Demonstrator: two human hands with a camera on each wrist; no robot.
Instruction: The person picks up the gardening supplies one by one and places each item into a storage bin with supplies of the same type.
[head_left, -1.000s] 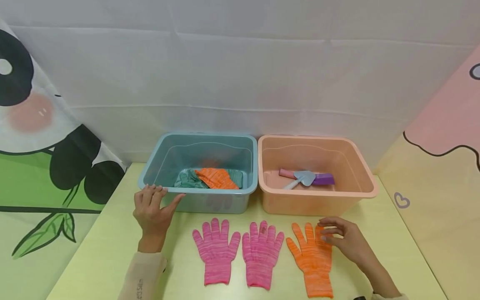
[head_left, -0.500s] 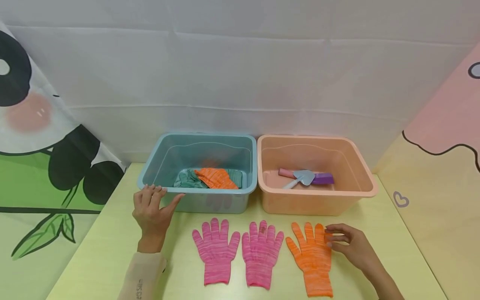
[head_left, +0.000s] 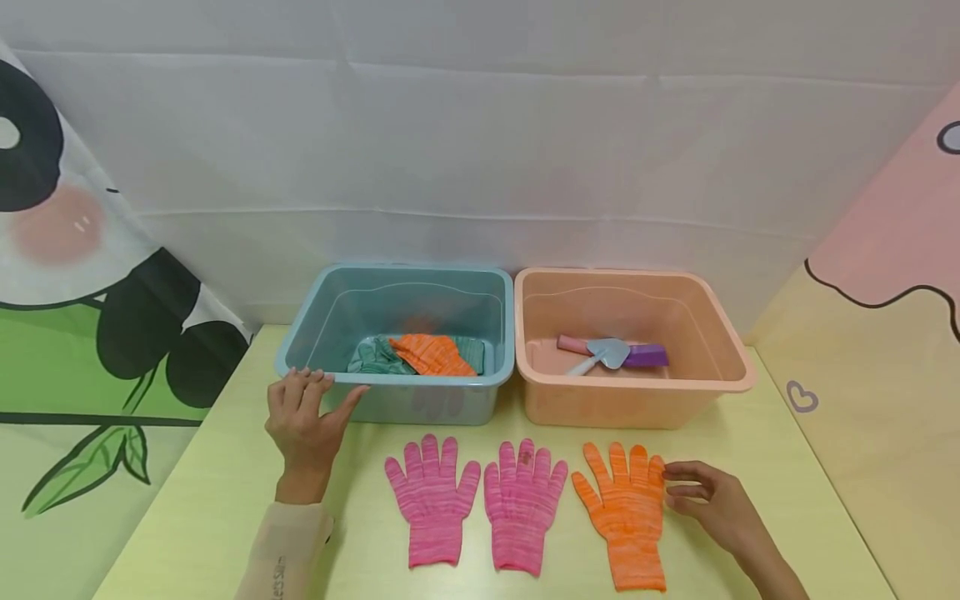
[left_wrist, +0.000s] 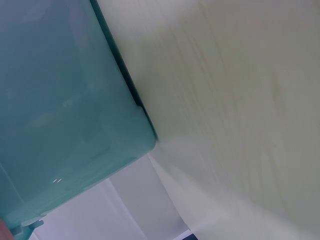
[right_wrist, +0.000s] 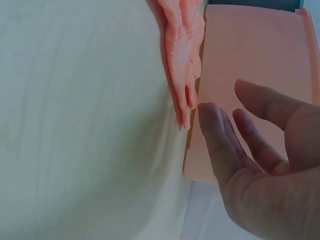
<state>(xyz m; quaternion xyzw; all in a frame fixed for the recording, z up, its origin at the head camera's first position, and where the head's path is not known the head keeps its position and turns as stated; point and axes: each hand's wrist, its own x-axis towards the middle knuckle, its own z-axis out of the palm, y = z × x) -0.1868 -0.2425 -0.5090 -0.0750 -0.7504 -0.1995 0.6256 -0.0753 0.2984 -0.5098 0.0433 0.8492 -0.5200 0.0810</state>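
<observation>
Right hand point(head_left: 716, 504): moved off orange glove point(head_left: 628, 521), fingers parted, empty.
Left hand point(head_left: 307, 425): on blue tub point(head_left: 450, 408), grip unclear.
Orange glove: likely smoothing step; next needs pinch.

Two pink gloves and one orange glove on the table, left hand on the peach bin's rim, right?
One slip: the head view shows the left hand on the rim of the blue bin, not the peach bin. The rest stands.

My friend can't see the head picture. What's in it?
A person's left hand grips the rim of a blue bin; their right hand is beside an orange glove. Two pink gloves lie alongside, and a peach bin holds a light-blue trowel.
</observation>
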